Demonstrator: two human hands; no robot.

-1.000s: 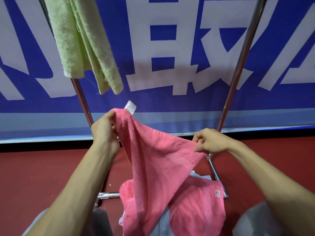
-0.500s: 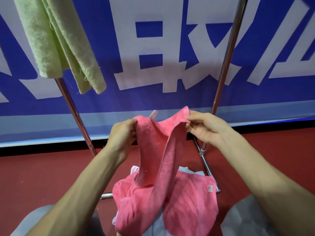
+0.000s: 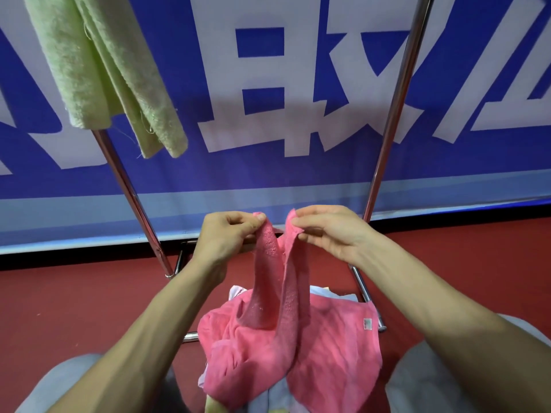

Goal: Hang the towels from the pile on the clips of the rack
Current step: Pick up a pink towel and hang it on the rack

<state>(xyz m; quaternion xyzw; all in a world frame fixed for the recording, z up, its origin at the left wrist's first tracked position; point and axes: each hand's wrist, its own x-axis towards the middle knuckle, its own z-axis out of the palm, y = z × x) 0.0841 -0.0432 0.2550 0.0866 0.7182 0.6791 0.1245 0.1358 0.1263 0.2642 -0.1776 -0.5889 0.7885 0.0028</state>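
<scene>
Head view, and I'm looking down over both forearms at the job. One green towel (image 3: 113, 70) is already hanging top left, draping down beside the left pole of the rack (image 3: 128, 180). Whatever is holding it is out of frame, so I'm only judging that one done.

Now I'm working the pink towel (image 3: 280, 293). My left hand (image 3: 226, 236) is pinching one bit of its top edge between thumb and curled fingers (image 3: 238, 225). My right hand (image 3: 328, 234) is pinching another bit just beside it, thumb against forefinger, the other fingers loosely spread. The two pinches are sitting close together, so the cloth is hanging in a narrow fold between the rack's two shiny poles, in front of the blue banner (image 3: 268, 162).

Its lower end is trailing onto the pile (image 3: 343, 347) low between my knees, not lifted free yet. It's looking like thick, fluffy terry, limp and rumpled, a strong salmon pink.

In the pile I'm seeing more pink cloth with a small label and pale blue underneath, so I'm judging several towels are left. No clips are showing here; this towel is not yet up, and I reckon I'm early on.
</scene>
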